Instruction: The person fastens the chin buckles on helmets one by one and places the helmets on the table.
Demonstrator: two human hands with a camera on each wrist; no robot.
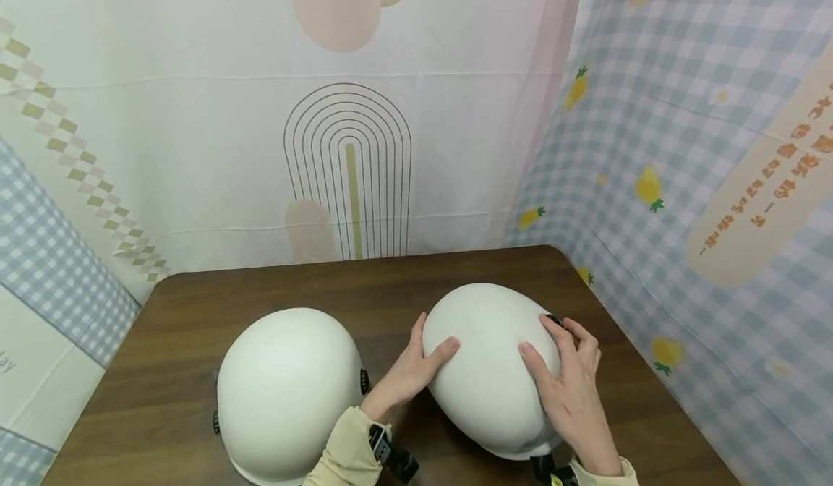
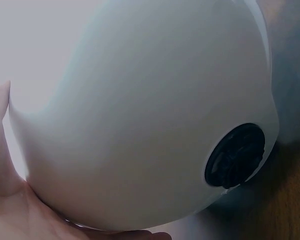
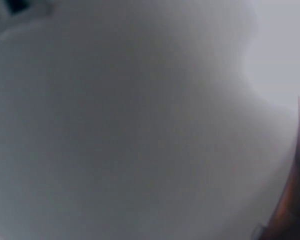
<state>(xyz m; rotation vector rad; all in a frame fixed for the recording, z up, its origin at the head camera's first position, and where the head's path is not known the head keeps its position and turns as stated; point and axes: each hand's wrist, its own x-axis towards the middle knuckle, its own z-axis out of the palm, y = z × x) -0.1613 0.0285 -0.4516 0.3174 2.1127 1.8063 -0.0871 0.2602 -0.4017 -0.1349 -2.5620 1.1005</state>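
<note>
Both hands grip a smooth white helmet (image 1: 488, 370) on the right side of the table, its domed shell facing up and turned at an angle. The left hand (image 1: 413, 367) holds its left side, thumb on the shell and fingers round the edge. On the opposite side the right hand (image 1: 569, 385) spreads its thumb and fingers over the shell, beside a small black fitting (image 1: 555, 320). A round black knob (image 2: 235, 156) shows low on the held helmet in the left wrist view. Whether the helmet touches the table cannot be seen.
A second white helmet (image 1: 289, 392) stands dome up to the left, close to the left forearm, with black fittings at its sides. Beneath both is a brown wooden table (image 1: 260, 291). Printed cloths (image 1: 455, 146) hang behind and along the sides.
</note>
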